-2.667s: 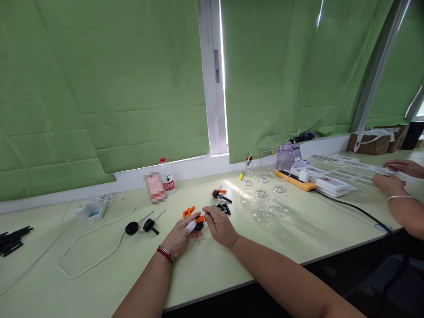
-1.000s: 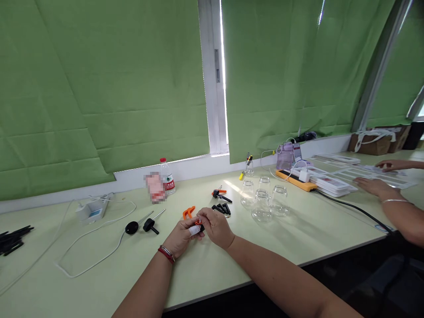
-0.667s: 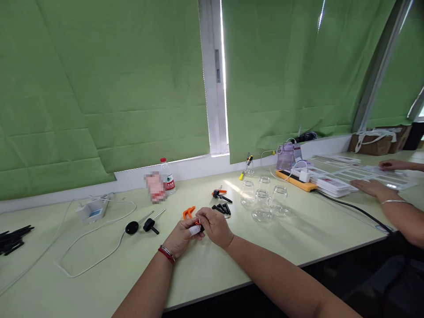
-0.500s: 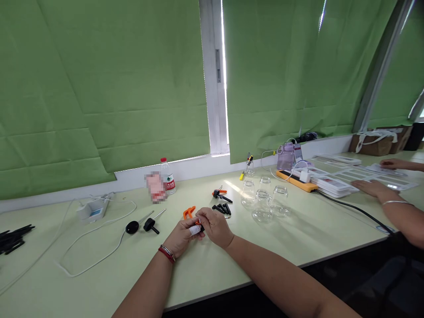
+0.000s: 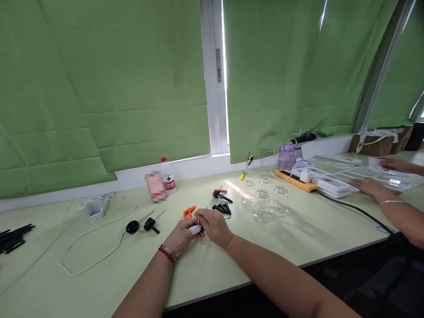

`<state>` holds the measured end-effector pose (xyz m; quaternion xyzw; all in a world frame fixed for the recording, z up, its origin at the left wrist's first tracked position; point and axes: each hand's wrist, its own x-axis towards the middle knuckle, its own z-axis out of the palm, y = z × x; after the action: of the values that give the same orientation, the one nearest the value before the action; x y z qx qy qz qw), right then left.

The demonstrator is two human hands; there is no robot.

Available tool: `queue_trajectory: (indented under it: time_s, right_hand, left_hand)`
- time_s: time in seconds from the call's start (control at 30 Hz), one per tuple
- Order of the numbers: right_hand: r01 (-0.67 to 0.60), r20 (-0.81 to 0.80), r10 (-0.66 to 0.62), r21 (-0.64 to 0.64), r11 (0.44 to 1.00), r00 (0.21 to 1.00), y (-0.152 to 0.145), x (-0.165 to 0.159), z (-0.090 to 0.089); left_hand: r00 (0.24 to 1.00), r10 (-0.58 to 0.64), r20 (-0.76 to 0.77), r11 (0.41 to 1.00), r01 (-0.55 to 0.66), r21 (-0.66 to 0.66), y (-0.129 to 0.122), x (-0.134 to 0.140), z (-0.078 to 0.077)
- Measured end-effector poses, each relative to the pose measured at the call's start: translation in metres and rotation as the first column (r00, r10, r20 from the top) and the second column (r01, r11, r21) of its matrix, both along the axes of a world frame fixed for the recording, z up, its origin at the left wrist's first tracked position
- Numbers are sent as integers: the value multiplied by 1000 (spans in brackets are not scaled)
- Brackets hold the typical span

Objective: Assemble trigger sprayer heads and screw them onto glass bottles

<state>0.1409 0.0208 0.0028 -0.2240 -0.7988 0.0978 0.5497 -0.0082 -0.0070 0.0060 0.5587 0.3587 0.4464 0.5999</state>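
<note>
Above the middle of the table, my left hand [image 5: 181,237] and my right hand [image 5: 217,227] meet with fingers closed around a small black and orange part [image 5: 198,221]. Most of that part is hidden by my fingers. White tape wraps one left finger. Just behind the hands lie orange plastic handles [image 5: 189,212] and several short black tubes [image 5: 226,209]. Farther back rests a black piece with a metal rod and an orange handle [image 5: 220,194]. To the left of my hands are a black lid with a metal rod [image 5: 151,224] and a round black disc [image 5: 132,227].
Several clear glass jars [image 5: 263,210] stand right of my hands. A red-capped water bottle [image 5: 170,181] is near the wall. White cable [image 5: 99,260] loops at left, by black sticks [image 5: 15,236]. An orange power strip [image 5: 296,181] and another person's hands [image 5: 367,187] are at right.
My two hands stay together around the small part with barely any shift. At the right, the other person's far hand has lifted a pale sheet.
</note>
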Motion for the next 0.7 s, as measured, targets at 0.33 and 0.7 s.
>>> queue_trajectory:
  time_s: [0.33, 0.7]
  right_hand:
    - [42, 25, -42, 2, 999, 999, -3, 1, 3]
    - [84, 66, -86, 30, 996, 994, 1, 3, 1]
  left_hand:
    - [1000, 5, 19, 1000, -5, -1, 0, -1, 0]
    - [997, 47, 65, 998, -45, -34, 5, -4, -4]
